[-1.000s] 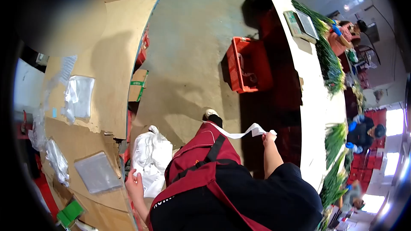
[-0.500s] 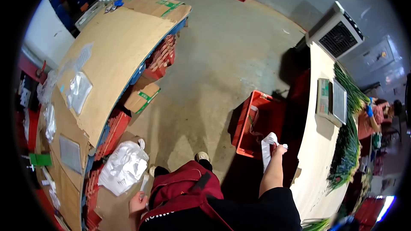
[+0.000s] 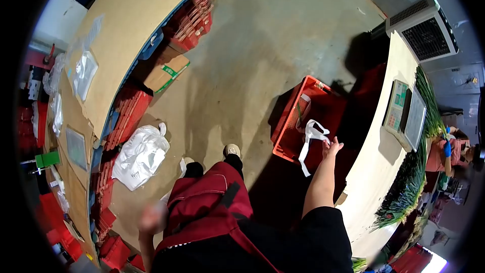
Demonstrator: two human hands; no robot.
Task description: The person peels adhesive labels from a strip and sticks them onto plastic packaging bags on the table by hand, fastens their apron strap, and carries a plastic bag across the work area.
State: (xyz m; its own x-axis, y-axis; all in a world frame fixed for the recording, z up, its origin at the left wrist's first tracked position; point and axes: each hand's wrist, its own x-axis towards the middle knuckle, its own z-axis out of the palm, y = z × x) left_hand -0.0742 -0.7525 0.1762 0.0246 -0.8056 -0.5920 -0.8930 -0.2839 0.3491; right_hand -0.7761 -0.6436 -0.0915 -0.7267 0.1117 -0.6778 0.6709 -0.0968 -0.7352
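My right hand (image 3: pixel 332 147) is stretched out over the red crate (image 3: pixel 284 136) on the floor, its fingers apart. A curled white strip (image 3: pixel 306 146) hangs beside the fingertips, over the crate's near side; whether it still touches them I cannot tell. Another pale strip (image 3: pixel 302 108) lies inside the crate. My left hand (image 3: pixel 153 217) is low beside the dark red apron (image 3: pixel 209 192), smeared by motion, so its fingers do not show clearly. Near it on the floor is a tied white plastic bag (image 3: pixel 141 156) with writing on it.
On the left, a board-topped table (image 3: pixel 131 25) stands over stacked red crates (image 3: pixel 132 114) and a cardboard box (image 3: pixel 164 71). The right-hand table (image 3: pixel 371 156) bears a scale (image 3: pixel 404 114) and green onions (image 3: pixel 406 182). Beyond it is a person with blue gloves (image 3: pixel 447 146).
My right hand has opened, and the white strip it gripped has come loose and unfurled over the crate. My left hand has moved slightly left and blurred. The view has shifted.
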